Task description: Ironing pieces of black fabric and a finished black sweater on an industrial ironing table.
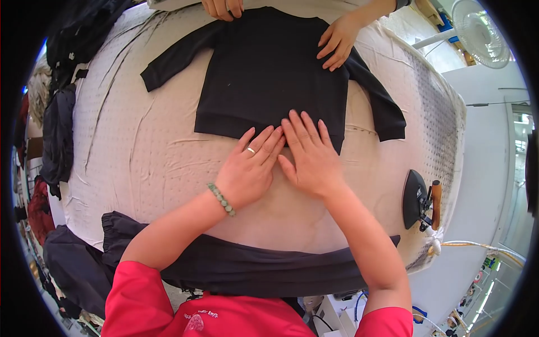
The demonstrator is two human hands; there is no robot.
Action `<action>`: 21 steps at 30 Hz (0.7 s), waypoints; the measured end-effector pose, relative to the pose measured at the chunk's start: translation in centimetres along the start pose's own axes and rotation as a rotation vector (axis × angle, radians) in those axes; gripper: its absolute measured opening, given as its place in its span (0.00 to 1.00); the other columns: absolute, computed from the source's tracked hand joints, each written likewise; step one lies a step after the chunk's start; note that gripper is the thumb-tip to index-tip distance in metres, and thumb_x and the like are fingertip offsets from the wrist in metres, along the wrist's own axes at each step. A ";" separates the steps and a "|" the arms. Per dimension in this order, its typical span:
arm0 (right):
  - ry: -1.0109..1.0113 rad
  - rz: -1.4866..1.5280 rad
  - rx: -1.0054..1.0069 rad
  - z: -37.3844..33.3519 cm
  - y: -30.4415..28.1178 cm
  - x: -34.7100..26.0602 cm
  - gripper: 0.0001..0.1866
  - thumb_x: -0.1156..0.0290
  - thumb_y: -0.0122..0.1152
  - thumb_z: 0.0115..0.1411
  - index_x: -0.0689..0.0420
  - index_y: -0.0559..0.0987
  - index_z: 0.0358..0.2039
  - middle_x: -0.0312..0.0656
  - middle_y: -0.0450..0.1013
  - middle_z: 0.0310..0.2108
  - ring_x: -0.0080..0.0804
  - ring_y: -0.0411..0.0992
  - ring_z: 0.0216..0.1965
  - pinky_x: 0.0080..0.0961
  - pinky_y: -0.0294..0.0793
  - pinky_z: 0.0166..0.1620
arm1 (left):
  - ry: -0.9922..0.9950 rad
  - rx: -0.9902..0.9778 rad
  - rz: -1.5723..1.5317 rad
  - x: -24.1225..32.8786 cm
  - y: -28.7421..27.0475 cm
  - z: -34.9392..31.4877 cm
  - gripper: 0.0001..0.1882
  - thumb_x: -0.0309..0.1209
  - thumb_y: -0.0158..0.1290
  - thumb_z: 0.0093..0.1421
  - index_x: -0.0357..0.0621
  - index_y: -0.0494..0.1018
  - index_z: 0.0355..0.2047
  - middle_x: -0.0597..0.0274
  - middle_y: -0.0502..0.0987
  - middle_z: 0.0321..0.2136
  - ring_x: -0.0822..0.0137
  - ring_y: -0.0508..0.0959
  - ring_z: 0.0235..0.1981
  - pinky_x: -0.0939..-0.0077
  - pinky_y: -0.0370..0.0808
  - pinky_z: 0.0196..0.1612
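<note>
A black long-sleeved sweatshirt point(269, 73) lies spread on the pale padded table, its hem toward me and its sleeves out to both sides. My left hand point(250, 168), with a ring and a green bead bracelet point(221, 199), rests flat, its fingertips at the hem. Beside it my right hand point(311, 154) lies flat, fingers spread over the hem's right half. Both hands hold nothing. Across the table, another person's hand point(339, 42) lies on the right shoulder, and that person's other hand point(223, 8) touches the left shoulder near the collar.
An iron point(418, 199) with a wooden handle stands at the table's right edge, its hose point(477, 245) trailing right. Dark cloth point(269, 267) lies along the near edge. Dark garments point(59, 135) hang at the left. A clear-bladed fan point(480, 33) is at the upper right.
</note>
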State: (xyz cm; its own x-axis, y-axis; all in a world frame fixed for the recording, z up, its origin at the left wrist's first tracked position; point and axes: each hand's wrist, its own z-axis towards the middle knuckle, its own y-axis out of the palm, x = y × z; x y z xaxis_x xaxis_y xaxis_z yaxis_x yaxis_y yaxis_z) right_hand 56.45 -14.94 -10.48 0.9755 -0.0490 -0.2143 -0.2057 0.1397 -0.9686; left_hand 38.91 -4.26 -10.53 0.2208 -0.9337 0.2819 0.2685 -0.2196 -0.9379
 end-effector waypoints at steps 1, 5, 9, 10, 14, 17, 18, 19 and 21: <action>0.019 0.018 0.023 -0.1 0.2 0.2 0.39 0.52 0.60 0.64 0.64 0.67 0.68 0.53 0.59 0.72 0.51 0.55 0.74 0.54 0.52 0.73 | 0.000 0.001 -0.002 0.0 0.1 0.0 0.29 0.26 0.53 0.60 0.36 0.71 0.63 0.54 0.67 0.68 0.58 0.65 0.70 0.54 0.58 0.73; 0.184 -0.028 0.031 -1.4 0.0 1.5 0.45 0.50 0.63 0.62 0.66 0.62 0.70 0.57 0.55 0.74 0.52 0.52 0.75 0.54 0.47 0.74 | 0.015 -0.067 -0.045 -0.6 -0.2 -0.4 0.28 0.30 0.57 0.61 0.37 0.72 0.62 0.53 0.68 0.67 0.57 0.66 0.69 0.54 0.59 0.73; 0.193 -0.055 -0.015 -3.5 -0.8 1.7 0.49 0.47 0.63 0.62 0.67 0.57 0.72 0.57 0.52 0.75 0.51 0.48 0.77 0.53 0.45 0.75 | -0.003 -0.097 -0.173 -1.9 -0.2 3.6 0.31 0.37 0.60 0.61 0.38 0.71 0.63 0.53 0.67 0.68 0.56 0.64 0.71 0.54 0.58 0.73; 0.213 -0.062 -0.015 -3.9 -0.8 1.8 0.49 0.47 0.63 0.62 0.67 0.57 0.72 0.56 0.52 0.75 0.51 0.48 0.77 0.52 0.44 0.76 | 0.064 -0.019 -0.143 -1.7 0.5 5.0 0.34 0.39 0.60 0.60 0.38 0.69 0.64 0.53 0.65 0.69 0.55 0.62 0.72 0.54 0.57 0.74; 0.219 -0.062 -0.047 -4.1 -1.8 1.9 0.50 0.45 0.62 0.63 0.67 0.56 0.73 0.55 0.52 0.75 0.51 0.48 0.77 0.51 0.44 0.76 | 0.102 -0.060 -0.117 -1.6 1.8 5.4 0.41 0.48 0.58 0.62 0.39 0.61 0.70 0.54 0.58 0.73 0.54 0.53 0.76 0.53 0.49 0.76; 0.140 0.054 0.038 -3.8 -2.7 2.0 0.50 0.44 0.62 0.63 0.66 0.57 0.73 0.54 0.52 0.75 0.51 0.50 0.76 0.51 0.46 0.75 | 0.129 -0.127 -0.092 -1.0 1.4 5.5 0.42 0.50 0.55 0.64 0.39 0.59 0.71 0.55 0.55 0.75 0.55 0.52 0.76 0.53 0.46 0.77; 0.105 0.071 -0.008 -3.6 -2.2 2.5 0.48 0.47 0.62 0.64 0.66 0.57 0.73 0.55 0.53 0.75 0.51 0.50 0.76 0.50 0.46 0.75 | 0.142 -0.163 -0.075 -0.8 1.4 5.5 0.42 0.51 0.54 0.65 0.40 0.59 0.72 0.56 0.54 0.75 0.55 0.52 0.76 0.53 0.45 0.77; 0.070 0.088 -0.050 -3.4 -1.7 2.8 0.46 0.50 0.62 0.65 0.65 0.57 0.73 0.55 0.53 0.75 0.52 0.50 0.76 0.49 0.47 0.75 | 0.150 -0.163 -0.079 -0.9 1.4 5.3 0.42 0.51 0.54 0.65 0.40 0.59 0.72 0.56 0.54 0.75 0.55 0.52 0.76 0.53 0.45 0.77; 0.193 0.008 -0.018 -4.8 -1.5 4.0 0.45 0.48 0.63 0.64 0.64 0.59 0.72 0.54 0.54 0.74 0.51 0.51 0.76 0.50 0.48 0.75 | 0.138 -0.149 -0.098 -0.9 1.4 5.0 0.41 0.49 0.54 0.65 0.40 0.58 0.72 0.56 0.54 0.75 0.56 0.51 0.77 0.53 0.45 0.77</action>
State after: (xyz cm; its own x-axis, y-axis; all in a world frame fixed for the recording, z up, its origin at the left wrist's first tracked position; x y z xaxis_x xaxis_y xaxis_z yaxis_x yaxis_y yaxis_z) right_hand 60.28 -20.12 -10.54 0.9413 -0.2370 -0.2402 -0.2161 0.1230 -0.9686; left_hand 43.74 -2.28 -11.11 0.0669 -0.9334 0.3524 0.1389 -0.3411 -0.9297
